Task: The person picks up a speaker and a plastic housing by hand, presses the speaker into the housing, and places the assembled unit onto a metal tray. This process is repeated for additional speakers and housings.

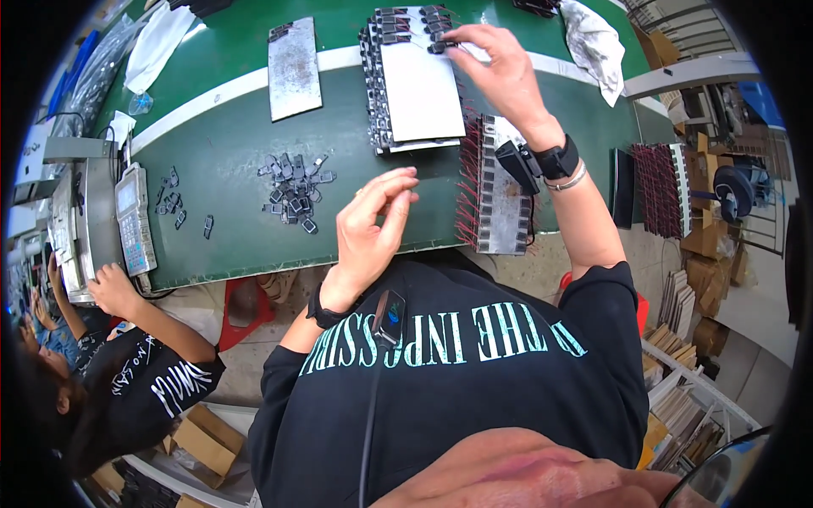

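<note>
At the far end of the white board, my right hand is closed, thumb and forefinger pinching a small black part. Similar black parts with thin red wires sit in rows on the board, which lies on a stack edged with more of them. My left hand hovers over the near part of the green table, fingers loosely bent and apart, with nothing visible in it. Left of it lies a loose pile of small dark rectangular frames.
A metal plate lies behind the pile. Right of my left hand stands a wired stack; another is farther right. A keypad device stands at the left edge, near a co-worker's hand. White cloth lies at back right.
</note>
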Demonstrator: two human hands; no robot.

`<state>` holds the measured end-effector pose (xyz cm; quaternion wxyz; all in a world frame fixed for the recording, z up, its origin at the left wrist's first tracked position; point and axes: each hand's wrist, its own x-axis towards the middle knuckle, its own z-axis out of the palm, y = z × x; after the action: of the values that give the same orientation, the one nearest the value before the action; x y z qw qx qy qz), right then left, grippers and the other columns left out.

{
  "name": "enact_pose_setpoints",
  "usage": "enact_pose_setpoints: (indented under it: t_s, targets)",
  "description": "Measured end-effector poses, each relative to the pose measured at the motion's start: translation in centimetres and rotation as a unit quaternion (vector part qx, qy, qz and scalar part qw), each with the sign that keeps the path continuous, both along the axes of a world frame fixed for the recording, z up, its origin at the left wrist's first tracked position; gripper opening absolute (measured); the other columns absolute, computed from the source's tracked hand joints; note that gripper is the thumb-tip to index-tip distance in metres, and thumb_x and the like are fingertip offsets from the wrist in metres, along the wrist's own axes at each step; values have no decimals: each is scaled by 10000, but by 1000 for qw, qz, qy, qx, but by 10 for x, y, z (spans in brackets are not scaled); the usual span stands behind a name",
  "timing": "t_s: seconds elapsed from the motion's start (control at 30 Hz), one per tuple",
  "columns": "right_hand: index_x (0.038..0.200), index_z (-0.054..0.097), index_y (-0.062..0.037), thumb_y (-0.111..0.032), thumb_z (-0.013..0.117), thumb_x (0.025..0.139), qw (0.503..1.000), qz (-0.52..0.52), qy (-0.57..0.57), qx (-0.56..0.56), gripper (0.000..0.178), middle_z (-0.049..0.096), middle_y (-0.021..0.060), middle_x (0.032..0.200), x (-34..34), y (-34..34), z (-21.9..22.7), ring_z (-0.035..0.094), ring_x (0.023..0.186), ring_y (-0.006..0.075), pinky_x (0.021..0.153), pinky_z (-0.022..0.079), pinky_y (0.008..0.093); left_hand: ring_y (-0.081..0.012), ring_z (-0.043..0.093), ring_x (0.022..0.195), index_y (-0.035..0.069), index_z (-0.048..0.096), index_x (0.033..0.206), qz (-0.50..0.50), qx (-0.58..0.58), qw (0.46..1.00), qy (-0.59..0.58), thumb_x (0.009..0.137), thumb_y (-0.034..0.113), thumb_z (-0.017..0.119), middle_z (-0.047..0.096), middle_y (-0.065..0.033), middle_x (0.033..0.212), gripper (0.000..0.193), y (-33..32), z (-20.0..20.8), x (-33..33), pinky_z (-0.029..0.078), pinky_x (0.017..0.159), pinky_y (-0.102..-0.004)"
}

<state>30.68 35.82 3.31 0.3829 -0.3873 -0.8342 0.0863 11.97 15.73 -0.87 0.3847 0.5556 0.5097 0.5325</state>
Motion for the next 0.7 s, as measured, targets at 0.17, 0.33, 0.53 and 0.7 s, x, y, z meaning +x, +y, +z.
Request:
enact_pose_setpoints:
  t_s: [0.17, 0.33, 0.53, 0.7]
  targets:
    - [1059, 730, -50, -129, 697, 904, 980, -65, 59, -180, 177, 702, 62, 1028, 50, -51, 22, 654, 973, 205, 857, 499, 292, -173, 722, 871, -7, 684, 1126, 86, 46, 995, 29, 961, -23, 589, 705, -135, 1150, 191, -4, -5, -27, 578, 702, -260]
    - [1077, 719, -26, -109, 686, 911, 962, -68, -100, -245, 190, 696, 74, 1029, 116, -100, -13, 664, 916, 195, 830, 502, 278, -158, 716, 858, -4, 695, 1134, 217, 6, 973, 76, 980, 12, 583, 723, -115, 1101, 191, 1, -18, -80, 576, 696, -265]
    - [1060, 722, -12, -75, 679, 913, 969, -93, -112, -198, 166, 680, 94, 1065, 134, -147, -29, 669, 927, 218, 823, 507, 288, -217, 713, 858, 72, 749, 1040, 264, 51, 904, 333, 931, 132, 667, 746, -87, 1000, 149, 0, -17, -96, 558, 768, -307]
    - [1040, 676, 12, -46, 674, 908, 962, -94, -138, -216, 144, 661, 99, 1020, 148, -162, -30, 651, 900, 205, 809, 502, 285, -250, 647, 926, 113, 756, 957, 170, 82, 876, 445, 840, 154, 725, 717, -23, 933, 128, -8, -23, -72, 545, 814, -354]
